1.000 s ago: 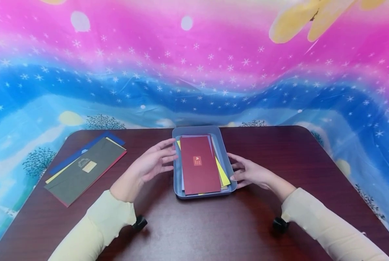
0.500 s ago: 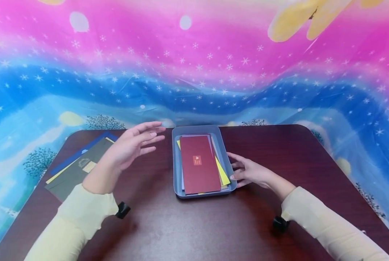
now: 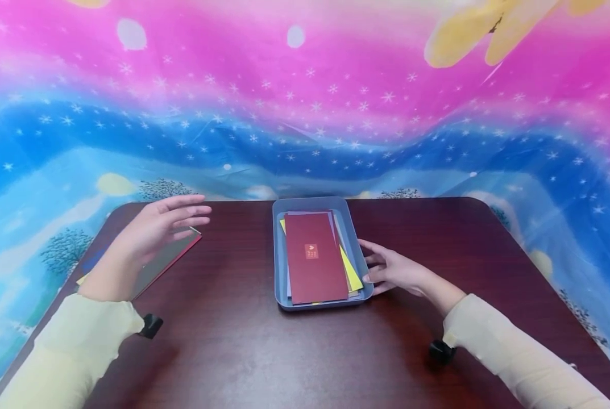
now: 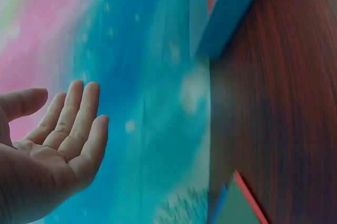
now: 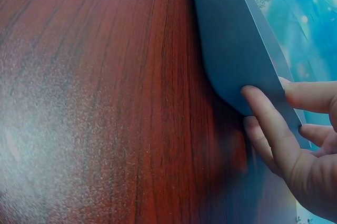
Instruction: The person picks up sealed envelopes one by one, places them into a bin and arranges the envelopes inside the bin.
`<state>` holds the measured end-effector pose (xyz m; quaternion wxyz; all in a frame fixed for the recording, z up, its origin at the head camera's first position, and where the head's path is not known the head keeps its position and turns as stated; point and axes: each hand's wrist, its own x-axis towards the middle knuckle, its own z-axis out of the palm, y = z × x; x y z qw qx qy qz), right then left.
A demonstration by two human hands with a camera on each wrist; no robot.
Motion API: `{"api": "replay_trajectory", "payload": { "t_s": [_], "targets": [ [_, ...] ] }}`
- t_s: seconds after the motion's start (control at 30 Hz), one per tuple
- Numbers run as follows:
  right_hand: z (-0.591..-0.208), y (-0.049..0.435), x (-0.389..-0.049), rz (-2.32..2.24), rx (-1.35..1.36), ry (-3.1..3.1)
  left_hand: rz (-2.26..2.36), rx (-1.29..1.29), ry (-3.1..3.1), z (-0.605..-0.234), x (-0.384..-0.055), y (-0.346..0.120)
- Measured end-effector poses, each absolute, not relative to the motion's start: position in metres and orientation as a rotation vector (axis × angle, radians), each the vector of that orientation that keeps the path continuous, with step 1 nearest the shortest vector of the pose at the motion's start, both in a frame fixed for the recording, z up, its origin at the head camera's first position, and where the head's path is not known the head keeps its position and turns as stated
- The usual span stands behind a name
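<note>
My left hand [image 3: 148,238] is held in the air over the left pile of envelopes, fingers extended and apart, holding nothing. In the left wrist view its palm and spread fingers show against the backdrop. It hides much of the grey-green envelope [image 3: 164,262], the top one in that pile. My right hand [image 3: 394,271] touches the outer right side of the blue-grey tray [image 3: 279,284] near its front corner, fingers along the wall. Inside the tray, a dark red envelope [image 3: 315,278] with a small printed patch lies over yellow [image 3: 352,272] and pale ones.
A dark reddish-brown wooden table [image 3: 305,358] carries everything. Blue [image 3: 94,260] and red edges stick out of the left pile. Behind the table hangs a pink and blue patterned cloth [image 3: 243,102]. A black wrist mount [image 3: 151,326] juts out below the left cuff.
My left hand has left the tray's left side and moved leftward over the pile, covering much of it. My right hand and the tray have stayed in place.
</note>
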<state>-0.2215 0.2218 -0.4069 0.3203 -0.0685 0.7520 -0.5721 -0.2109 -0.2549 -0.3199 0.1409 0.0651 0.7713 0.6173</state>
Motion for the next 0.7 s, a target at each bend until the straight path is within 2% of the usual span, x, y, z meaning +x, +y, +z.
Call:
{"api": "replay_trajectory", "payload": {
  "t_s": [0.4,0.7],
  "targets": [
    [-0.409,0.223,-0.222,-1.495,-0.183,1.988,1.607,-0.026,2.377,-0.349,-0.217,-0.324],
    [-0.41,0.224,-0.222,-1.494,-0.186,1.98,1.177,-0.058,2.626,-0.371,-0.215,-0.351]
  ]
}}
